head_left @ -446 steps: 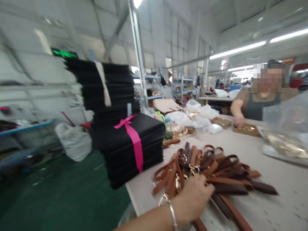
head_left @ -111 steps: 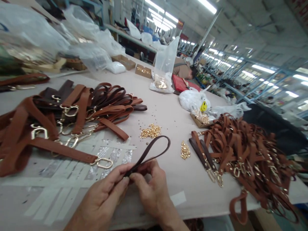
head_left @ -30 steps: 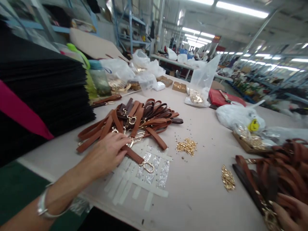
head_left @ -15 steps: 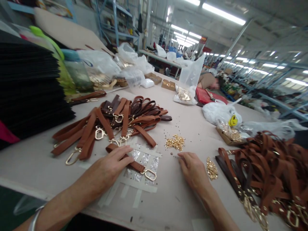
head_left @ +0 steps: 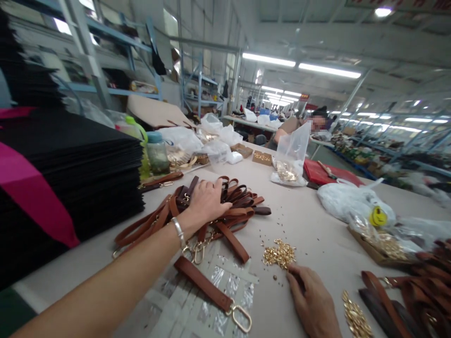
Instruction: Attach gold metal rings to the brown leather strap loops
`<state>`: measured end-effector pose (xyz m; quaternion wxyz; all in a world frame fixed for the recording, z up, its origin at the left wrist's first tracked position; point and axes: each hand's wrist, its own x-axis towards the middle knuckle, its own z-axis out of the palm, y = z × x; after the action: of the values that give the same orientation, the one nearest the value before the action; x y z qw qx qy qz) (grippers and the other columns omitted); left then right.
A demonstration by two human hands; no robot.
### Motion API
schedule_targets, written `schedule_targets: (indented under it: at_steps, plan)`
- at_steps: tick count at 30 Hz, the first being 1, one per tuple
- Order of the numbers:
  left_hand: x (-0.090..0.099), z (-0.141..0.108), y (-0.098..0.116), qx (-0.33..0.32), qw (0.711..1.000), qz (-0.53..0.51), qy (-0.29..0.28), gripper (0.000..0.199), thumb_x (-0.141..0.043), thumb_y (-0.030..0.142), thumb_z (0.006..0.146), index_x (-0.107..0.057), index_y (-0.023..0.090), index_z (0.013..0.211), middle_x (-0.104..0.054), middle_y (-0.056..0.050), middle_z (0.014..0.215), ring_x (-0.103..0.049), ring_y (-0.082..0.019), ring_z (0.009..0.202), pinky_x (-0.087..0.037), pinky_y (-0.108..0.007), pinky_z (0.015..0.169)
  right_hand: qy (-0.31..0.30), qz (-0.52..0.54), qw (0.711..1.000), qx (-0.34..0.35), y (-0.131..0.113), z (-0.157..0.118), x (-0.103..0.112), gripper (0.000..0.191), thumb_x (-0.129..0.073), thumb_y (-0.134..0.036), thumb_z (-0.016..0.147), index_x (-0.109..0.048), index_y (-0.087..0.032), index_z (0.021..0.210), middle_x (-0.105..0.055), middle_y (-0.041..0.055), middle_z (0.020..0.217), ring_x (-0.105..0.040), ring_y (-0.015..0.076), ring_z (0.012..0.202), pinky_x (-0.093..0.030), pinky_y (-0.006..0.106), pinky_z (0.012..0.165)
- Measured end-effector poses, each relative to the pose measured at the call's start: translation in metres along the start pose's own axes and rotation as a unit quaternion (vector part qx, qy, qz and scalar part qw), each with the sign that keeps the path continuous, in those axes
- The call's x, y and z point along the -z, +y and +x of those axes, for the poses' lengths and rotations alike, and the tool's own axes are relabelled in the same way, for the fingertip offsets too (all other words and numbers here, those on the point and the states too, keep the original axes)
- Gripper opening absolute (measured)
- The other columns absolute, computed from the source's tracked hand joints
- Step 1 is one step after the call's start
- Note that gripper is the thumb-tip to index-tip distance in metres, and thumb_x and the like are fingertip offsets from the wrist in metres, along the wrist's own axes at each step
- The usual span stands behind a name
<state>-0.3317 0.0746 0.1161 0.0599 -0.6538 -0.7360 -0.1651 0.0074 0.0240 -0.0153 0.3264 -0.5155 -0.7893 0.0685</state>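
Observation:
My left hand [head_left: 207,203] lies over a heap of brown leather straps [head_left: 239,206], thumb spread from the fingers; its fingertips are partly lost among the dark loops. Below that wrist, a single brown strap [head_left: 206,284] with a gold snap hook [head_left: 241,318] lies diagonally on a taped, clear plastic patch [head_left: 230,286]. My right hand [head_left: 313,298] rests on the table, fingers curled and pressed together, tips at the lower edge of a small pile of gold metal pieces [head_left: 280,253]. Whatever it pinches is hidden. One small round stud [head_left: 275,277] sits just left of it.
A second pile of gold pieces [head_left: 355,314] and more brown straps [head_left: 419,291] lie right. A tall black stack [head_left: 88,173] with a pink strip stands left. Farther back are a bag of gold parts [head_left: 287,171], a white plastic bag [head_left: 345,202] and a person [head_left: 291,126].
My left hand has left the single strap and reached forward onto the strap heap. My right hand stays beside the gold pile, fingertips now at its edge. The view has tilted up and left.

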Motion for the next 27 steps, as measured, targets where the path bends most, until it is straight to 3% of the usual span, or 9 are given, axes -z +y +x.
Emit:
schedule_targets:
  at_steps: [2,3,8,17,27]
  plan:
    - [-0.014,0.026,-0.001,0.023,0.999,0.013,-0.027,0.096,-0.074,0.06,0.068,-0.04,0.007,0.141,-0.062,-0.027,0.121,-0.051,-0.046,0.118,-0.035,-0.056,0.1,0.002,0.007,1.0,0.014,0.003,0.001,-0.001,0.021,-0.05,-0.037,0.095,-0.065,-0.024,0.102,-0.071,0.0074,0.099,-0.068,0.0256,0.093,-0.056,0.041,0.082]
    - [-0.021,0.035,-0.001,0.029,0.998,0.018,-0.043,0.096,-0.074,0.062,0.068,-0.041,0.009,0.141,-0.063,-0.024,0.121,-0.053,-0.044,0.117,-0.036,-0.057,0.1,0.005,0.012,1.0,0.018,0.004,0.001,-0.001,0.021,-0.049,-0.037,0.095,-0.065,-0.025,0.101,-0.072,0.0074,0.098,-0.068,0.0254,0.092,-0.057,0.041,0.081]
    - [-0.042,0.049,0.005,0.017,0.997,0.038,-0.072,0.048,-0.057,0.047,0.092,-0.053,0.019,0.131,-0.062,-0.01,0.124,-0.061,-0.027,0.11,-0.044,-0.053,0.099,0.018,0.027,0.999,0.021,0.004,0.001,-0.003,0.018,-0.05,-0.033,0.095,-0.065,-0.025,0.099,-0.071,0.0062,0.097,-0.067,0.0239,0.092,-0.056,0.039,0.083]
    - [-0.042,0.045,0.033,-0.037,0.997,0.028,-0.069,0.034,-0.062,0.033,0.093,-0.059,0.016,0.121,-0.062,-0.01,0.122,-0.063,-0.025,0.105,-0.054,-0.047,0.089,0.004,0.018,1.0,0.022,-0.001,0.003,-0.003,0.015,-0.048,-0.024,0.095,-0.063,-0.026,0.099,-0.068,0.0043,0.093,-0.064,0.0239,0.089,-0.053,0.039,0.081]
    - [-0.047,0.062,0.048,-0.122,0.985,-0.031,-0.119,0.031,-0.059,0.04,0.094,-0.062,0.015,0.113,-0.067,-0.007,0.108,-0.066,-0.021,0.093,-0.056,-0.042,0.082,0.005,0.024,1.0,0.008,-0.006,0.004,-0.003,0.018,-0.05,-0.012,0.091,-0.061,-0.025,0.095,-0.066,0.0033,0.091,-0.062,0.0221,0.089,-0.049,0.034,0.08]
